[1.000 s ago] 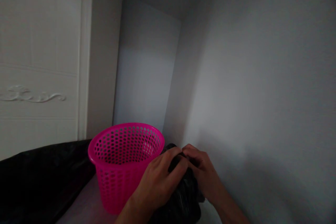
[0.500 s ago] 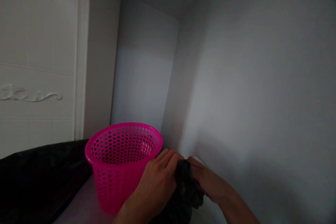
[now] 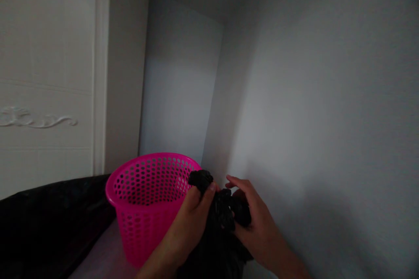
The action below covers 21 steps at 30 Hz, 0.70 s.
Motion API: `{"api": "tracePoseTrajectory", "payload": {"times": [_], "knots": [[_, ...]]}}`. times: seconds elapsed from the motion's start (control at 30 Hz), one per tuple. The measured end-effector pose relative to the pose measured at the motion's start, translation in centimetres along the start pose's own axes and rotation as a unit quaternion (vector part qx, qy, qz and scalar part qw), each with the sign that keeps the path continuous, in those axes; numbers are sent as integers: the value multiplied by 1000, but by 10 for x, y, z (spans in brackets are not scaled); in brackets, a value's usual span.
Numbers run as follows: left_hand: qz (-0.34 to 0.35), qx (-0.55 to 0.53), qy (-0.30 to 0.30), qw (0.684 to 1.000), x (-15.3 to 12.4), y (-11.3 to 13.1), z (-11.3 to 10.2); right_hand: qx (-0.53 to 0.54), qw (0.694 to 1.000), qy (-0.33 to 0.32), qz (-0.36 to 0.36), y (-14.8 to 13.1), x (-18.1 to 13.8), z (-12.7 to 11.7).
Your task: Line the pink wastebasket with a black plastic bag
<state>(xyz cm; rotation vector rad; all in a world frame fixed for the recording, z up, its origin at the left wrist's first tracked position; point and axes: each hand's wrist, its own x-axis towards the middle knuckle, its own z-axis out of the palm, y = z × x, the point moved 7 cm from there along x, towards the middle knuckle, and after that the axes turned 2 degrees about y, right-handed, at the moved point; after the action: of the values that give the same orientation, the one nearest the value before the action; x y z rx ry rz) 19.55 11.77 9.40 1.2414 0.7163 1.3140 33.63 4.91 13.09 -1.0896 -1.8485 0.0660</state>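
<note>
A black plastic bag [image 3: 218,248] hangs below my two hands, its top twisted and bunched up. My left hand [image 3: 193,216] is closed on one gathered end, which pokes out above the thumb. On the other side, my right hand [image 3: 255,216] curls around another bunched part of the bag, with its index finger raised off the plastic. Close to my left hand stands a pink perforated plastic basket [image 3: 140,222], upright; nothing shows inside it. My left forearm overlaps its right side.
Black sheeting or another black bag [image 3: 49,222] lies left of the basket on a pale surface [image 3: 101,253]. A white cabinet [image 3: 49,61] with a carved ornament rises at the left. A pale wall [image 3: 310,117] runs close along the right.
My hands have turned and moved slightly apart. The bag's bunched top is now split between them, with one end sticking up from my left hand. The basket has stayed put.
</note>
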Motion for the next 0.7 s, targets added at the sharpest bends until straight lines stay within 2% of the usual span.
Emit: {"api": "tracePoseTrajectory", "payload": {"times": [0.07, 0.13, 0.23, 0.33, 0.4, 0.47, 0.5, 0.6, 0.7], "knots": [[32, 8, 6, 999, 0, -2, 1, -38, 994, -3, -101, -9, -4, 2], [52, 33, 12, 998, 0, -3, 1, -65, 985, -19, -158, -14, -8, 3], [67, 87, 28, 994, -2, -2, -1, -72, 979, -20, -189, -16, -13, -1], [74, 113, 14, 991, -1, 4, 1, -45, 981, -16, -187, -10, -19, -3], [74, 107, 3, 992, 2, 8, 2, 12, 990, 20, -142, 3, -26, -7], [85, 98, 6, 992, 3, 12, 0, 106, 988, 96, -65, 27, -38, -15], [92, 93, 11, 991, 2, 13, -3, 159, 977, 144, -19, 42, -48, -19], [93, 93, 39, 991, -11, 15, -19, 296, 907, 269, 129, 93, -90, -22], [72, 139, 72, 985, -37, 7, -42, 377, 817, 335, 280, 141, -139, -8]]}}
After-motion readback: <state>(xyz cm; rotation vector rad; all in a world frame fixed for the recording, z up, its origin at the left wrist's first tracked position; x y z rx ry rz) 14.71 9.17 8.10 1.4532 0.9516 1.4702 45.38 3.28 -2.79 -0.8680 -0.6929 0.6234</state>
